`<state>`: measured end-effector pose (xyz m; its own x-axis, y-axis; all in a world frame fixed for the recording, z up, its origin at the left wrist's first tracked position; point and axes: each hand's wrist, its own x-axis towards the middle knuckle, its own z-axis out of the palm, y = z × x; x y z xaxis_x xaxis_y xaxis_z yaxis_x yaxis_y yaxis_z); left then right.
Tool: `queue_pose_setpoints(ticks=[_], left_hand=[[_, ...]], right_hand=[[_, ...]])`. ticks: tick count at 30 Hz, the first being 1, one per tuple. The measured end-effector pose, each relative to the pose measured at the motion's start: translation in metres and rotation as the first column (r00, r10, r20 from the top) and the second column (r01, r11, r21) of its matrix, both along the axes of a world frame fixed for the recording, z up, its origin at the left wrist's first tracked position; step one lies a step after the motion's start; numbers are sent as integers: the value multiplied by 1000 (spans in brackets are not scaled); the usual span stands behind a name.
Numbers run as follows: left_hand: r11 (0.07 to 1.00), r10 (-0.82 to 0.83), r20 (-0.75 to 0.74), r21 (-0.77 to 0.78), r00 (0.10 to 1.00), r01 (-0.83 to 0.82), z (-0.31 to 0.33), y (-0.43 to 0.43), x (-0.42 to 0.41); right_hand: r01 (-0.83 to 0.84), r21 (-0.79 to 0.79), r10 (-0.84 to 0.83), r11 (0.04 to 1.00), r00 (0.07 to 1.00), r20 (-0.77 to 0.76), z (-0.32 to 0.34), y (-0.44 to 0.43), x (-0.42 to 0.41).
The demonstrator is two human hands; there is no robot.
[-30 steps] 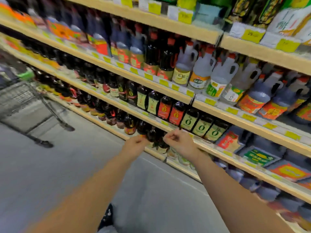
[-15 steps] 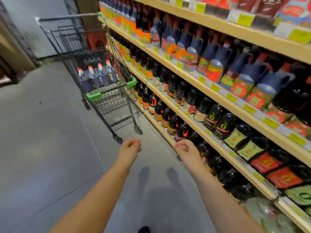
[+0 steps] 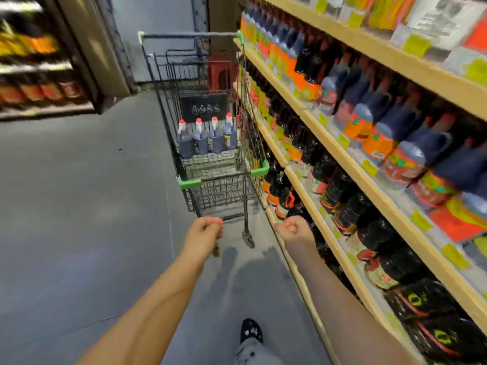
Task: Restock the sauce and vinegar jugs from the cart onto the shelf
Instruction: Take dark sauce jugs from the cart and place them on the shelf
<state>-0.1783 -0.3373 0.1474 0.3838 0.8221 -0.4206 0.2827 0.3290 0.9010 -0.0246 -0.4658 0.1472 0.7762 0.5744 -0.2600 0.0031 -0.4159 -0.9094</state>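
Wire cart (image 3: 224, 191) stands just beside the shelf (image 3: 350, 156), presumably so its four jugs (image 3: 208, 139) transfer easily (left hand (image 3: 204, 230) and right hand (image 3: 295, 229) empty, fingers (image 3: 214, 223) curled)

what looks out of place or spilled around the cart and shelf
Nothing stands out. The four jugs stand upright in the cart, the bottles on the shelf sit in rows, and no spill shows; only a small dark speck lies on the floor.

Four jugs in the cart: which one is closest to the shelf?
The rightmost jug in the row, beside the wire wall of the cart facing the shelf; the other three stand to its left.
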Motion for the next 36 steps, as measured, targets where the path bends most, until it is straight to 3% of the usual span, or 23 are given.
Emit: queue_pose_setpoints(ticks=[6, 12, 19, 28, 36], left_hand=[[998, 62, 9, 23, 998, -62, 9, 79, 59], [981, 180, 23, -80, 983, -177, -7, 158, 98], [989, 110, -44, -96, 993, -114, -23, 292, 151], [995, -92, -197, -55, 976, 82, -66, 434, 241], [990, -63, -235, -134, 970, 32, -149, 540, 341]], right_hand=[[-171, -19, 171, 985, 984, 46, 11, 99, 80], [-253, -38, 253, 967, 967, -19, -17, 193, 124], [-237, -94, 231, 967, 971, -65, -38, 313, 182], [-254, -132, 242, 958, 965, -101, -68, 447, 266], [-278, -187, 250, 942, 955, -161, -138, 567, 347]])
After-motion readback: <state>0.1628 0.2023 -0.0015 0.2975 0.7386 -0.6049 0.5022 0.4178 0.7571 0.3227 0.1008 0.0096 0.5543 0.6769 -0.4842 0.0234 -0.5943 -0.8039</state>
